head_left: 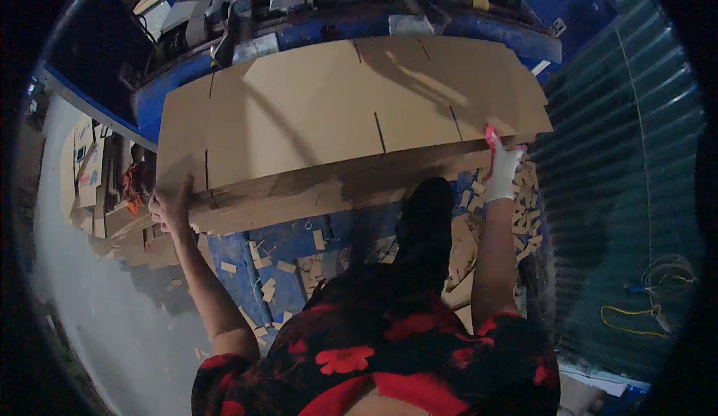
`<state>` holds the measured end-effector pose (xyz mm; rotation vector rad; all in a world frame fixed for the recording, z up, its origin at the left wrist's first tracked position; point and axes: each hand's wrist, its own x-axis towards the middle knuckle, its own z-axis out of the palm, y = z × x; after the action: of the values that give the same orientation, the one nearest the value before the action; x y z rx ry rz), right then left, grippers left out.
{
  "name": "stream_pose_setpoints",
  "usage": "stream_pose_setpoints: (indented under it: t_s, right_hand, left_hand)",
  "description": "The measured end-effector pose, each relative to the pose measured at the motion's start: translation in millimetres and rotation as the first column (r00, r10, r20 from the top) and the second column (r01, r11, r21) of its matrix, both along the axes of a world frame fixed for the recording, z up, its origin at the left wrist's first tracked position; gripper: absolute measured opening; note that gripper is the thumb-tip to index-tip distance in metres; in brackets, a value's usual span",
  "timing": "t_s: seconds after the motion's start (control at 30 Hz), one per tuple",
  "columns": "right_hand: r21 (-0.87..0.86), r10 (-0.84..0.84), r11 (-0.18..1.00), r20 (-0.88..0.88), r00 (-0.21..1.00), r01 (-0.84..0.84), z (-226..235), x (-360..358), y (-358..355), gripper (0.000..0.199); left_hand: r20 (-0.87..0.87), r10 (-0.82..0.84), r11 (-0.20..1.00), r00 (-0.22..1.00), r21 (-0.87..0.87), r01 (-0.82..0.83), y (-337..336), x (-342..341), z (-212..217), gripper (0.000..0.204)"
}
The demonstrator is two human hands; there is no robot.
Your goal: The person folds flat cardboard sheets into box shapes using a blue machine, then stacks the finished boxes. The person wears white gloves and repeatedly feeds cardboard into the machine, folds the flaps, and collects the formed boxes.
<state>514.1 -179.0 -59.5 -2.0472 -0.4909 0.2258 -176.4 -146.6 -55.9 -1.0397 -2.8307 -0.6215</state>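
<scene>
A thick stack of flat brown cardboard sheets (314,117) with dark slots cut into the top one lies across the view in front of me. My bare left hand (173,210) grips its near left corner, thumb on top and fingers curled at the side. At the near right corner my right hand (504,165), in a white glove with pink fingertips, holds the edge with the thumb over the top. The fingers under the stack are hidden. Behind, the far edge of the stack meets a blue machine (486,31).
Small cardboard offcuts (269,289) litter the blue floor plates below. More cardboard (90,184) is piled at the left with an orange-red tangle of cord (133,188). A green corrugated wall (606,192) stands close on the right, with a yellow cord (636,332) hanging there.
</scene>
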Motion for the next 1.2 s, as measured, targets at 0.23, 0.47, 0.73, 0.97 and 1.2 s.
stream_pose_setpoints:
  t_s: [0.23,0.47,0.73,0.97,1.2]
  right_hand:
    - [0.301,0.158,0.945,-0.084,0.984,-0.126,-19.0,19.7,27.3,0.055]
    - [0.711,0.471,0.681,-0.24,0.849,-0.177,11.9,-14.6,11.4,0.044]
    - [0.574,0.354,0.819,-0.516,0.78,0.008,65.0,-24.0,-24.9,0.044]
    - [0.733,0.483,0.641,-0.152,0.862,-0.229,74.7,-11.9,-44.5,0.058]
    - [0.676,0.498,0.736,-0.52,0.694,-0.021,67.2,18.1,-50.6,0.036]
  left_hand:
    - [-0.161,-0.328,0.88,0.931,0.305,0.363,-4.0,1.9,61.3,0.084]
    - [0.493,-0.863,0.403,0.108,0.802,-0.44,5.9,21.2,42.0,0.047]
    - [0.726,-0.677,0.7,-0.115,0.589,-0.403,-56.3,33.4,62.7,0.047]
    - [0.669,-0.605,0.783,0.432,0.598,0.171,-77.4,89.0,81.2,0.048]
    - [0.625,-0.664,0.748,0.412,0.551,0.369,-67.2,80.5,110.0,0.037]
